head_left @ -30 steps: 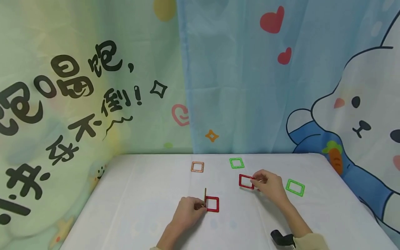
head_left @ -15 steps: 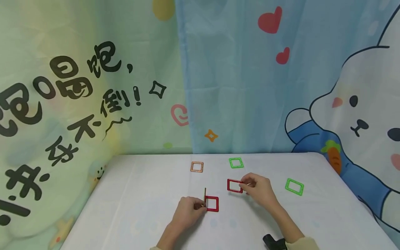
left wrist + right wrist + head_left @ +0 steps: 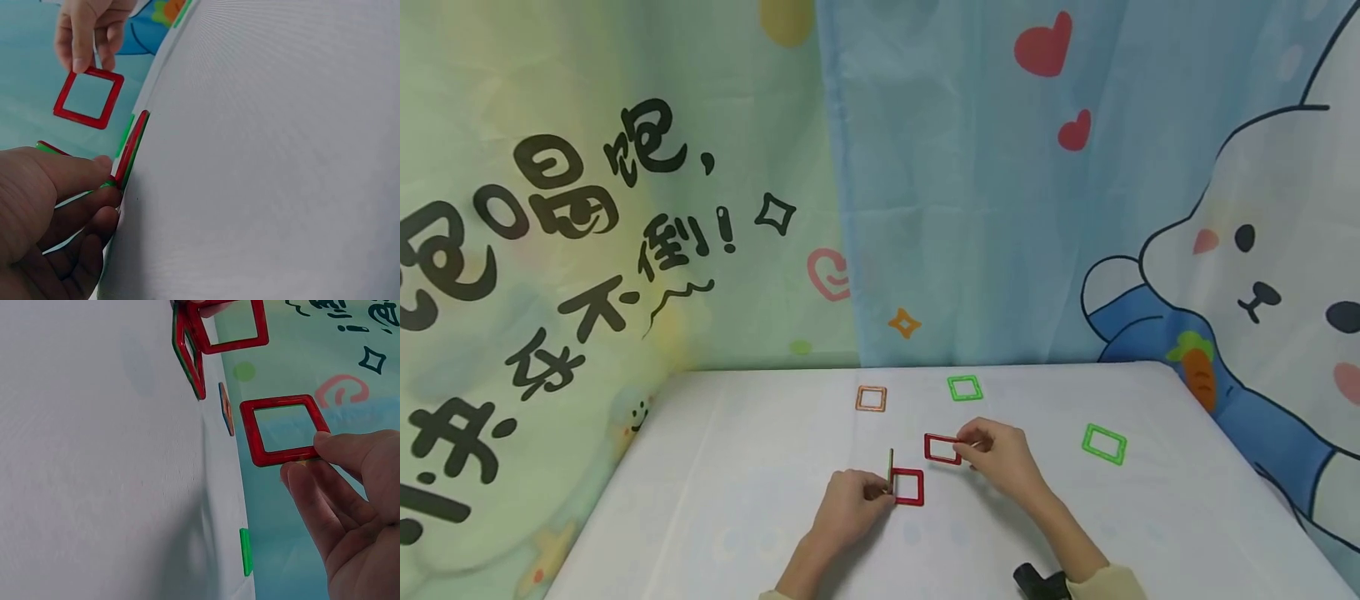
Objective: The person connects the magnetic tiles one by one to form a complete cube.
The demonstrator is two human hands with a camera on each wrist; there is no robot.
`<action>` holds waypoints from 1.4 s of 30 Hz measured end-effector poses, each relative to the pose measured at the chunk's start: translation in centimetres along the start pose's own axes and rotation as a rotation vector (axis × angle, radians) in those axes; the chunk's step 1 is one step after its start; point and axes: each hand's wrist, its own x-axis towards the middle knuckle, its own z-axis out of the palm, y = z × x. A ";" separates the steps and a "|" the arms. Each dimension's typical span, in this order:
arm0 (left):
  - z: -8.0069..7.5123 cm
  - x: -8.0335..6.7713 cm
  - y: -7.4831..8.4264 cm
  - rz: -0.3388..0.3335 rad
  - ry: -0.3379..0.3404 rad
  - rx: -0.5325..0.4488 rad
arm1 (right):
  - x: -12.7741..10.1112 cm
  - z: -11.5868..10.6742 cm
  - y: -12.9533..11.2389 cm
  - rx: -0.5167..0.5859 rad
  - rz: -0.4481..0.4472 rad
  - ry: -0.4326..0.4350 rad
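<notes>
While pinched, red sq. frame (image 3: 942, 448), glossy plastic

A red square plastic frame (image 3: 942, 448) – open in the middle, thin-edged – was held off the white table by one edge, tilted, its face toward the head camera. A second red square frame (image 3: 908, 487) lay flat on the table just below it, a green square frame (image 3: 891, 471) standing upright against its left edge.
</notes>
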 end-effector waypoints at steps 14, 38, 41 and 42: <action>0.1 0.0 -0.3 0.014 0.012 -0.015 | 0.0 1.7 -0.8 0.033 -0.023 0.000; 0.0 0.3 -0.3 0.006 -0.010 -0.031 | 0.4 4.0 -1.3 0.073 0.015 -0.053; 0.0 0.3 -0.3 0.002 -0.007 -0.018 | 0.4 4.1 -1.3 0.075 0.016 -0.063; -0.1 0.3 -0.3 0.000 -0.005 -0.016 | 0.4 4.2 -1.3 0.074 0.015 -0.067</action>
